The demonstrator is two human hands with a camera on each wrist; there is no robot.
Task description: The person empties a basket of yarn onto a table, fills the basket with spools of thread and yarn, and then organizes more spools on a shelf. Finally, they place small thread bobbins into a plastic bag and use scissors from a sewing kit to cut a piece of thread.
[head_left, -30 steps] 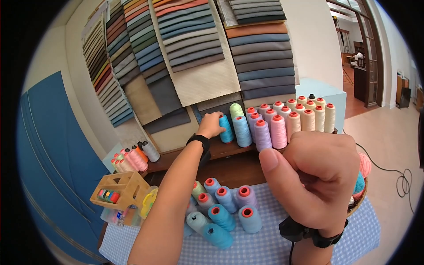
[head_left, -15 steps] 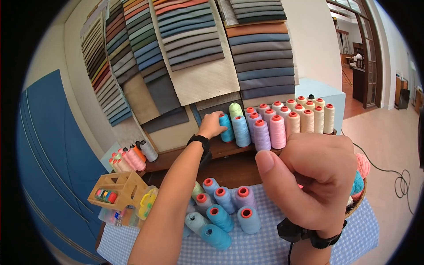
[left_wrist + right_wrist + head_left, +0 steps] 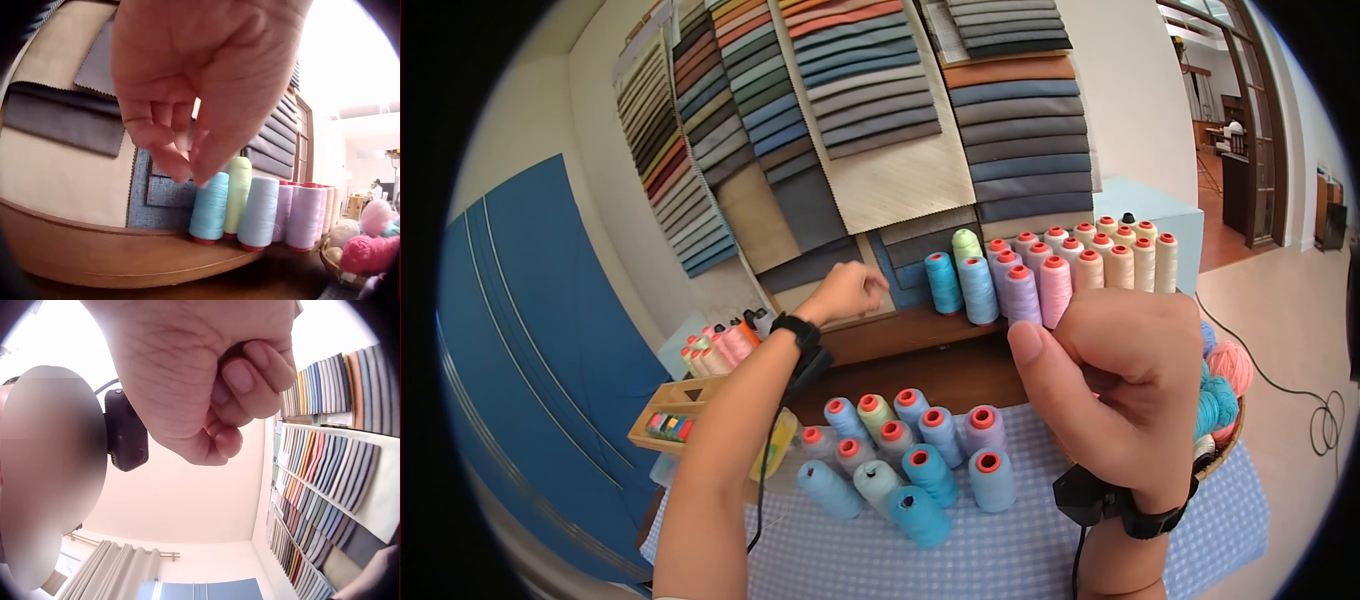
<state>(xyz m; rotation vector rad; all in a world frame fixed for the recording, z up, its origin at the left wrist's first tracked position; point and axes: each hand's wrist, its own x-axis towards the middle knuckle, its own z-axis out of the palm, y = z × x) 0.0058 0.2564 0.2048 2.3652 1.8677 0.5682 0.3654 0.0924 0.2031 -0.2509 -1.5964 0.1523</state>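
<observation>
In the head view my left hand (image 3: 845, 292) hovers above the wooden shelf (image 3: 840, 345), left of a teal thread cone (image 3: 943, 283) and apart from it. Its fingers hang loosely bent around nothing, as the left wrist view also shows, where the hand (image 3: 200, 81) appears above the teal cone (image 3: 209, 209). Beside that cone stand a light blue cone (image 3: 979, 292) and a pale green one (image 3: 966, 243). My right hand (image 3: 1115, 385) is raised over the table's right side, fingers curled into the palm and empty; the right wrist view shows the curled hand (image 3: 206, 381) too.
Several cones, among them a dark teal one (image 3: 920, 517), stand on the checked cloth (image 3: 800, 550). Lilac, pink and cream cones (image 3: 1119, 267) fill the shelf's right end. A wooden rack (image 3: 662, 428) is at left, a yarn basket (image 3: 1228, 447) at right. Fabric samples (image 3: 900, 190) hang behind.
My left hand has let go of the teal cone, which stays upright on the shelf, and has moved left. The head view has shifted, uncovering more cones on the cloth. My right hand remains curled.
</observation>
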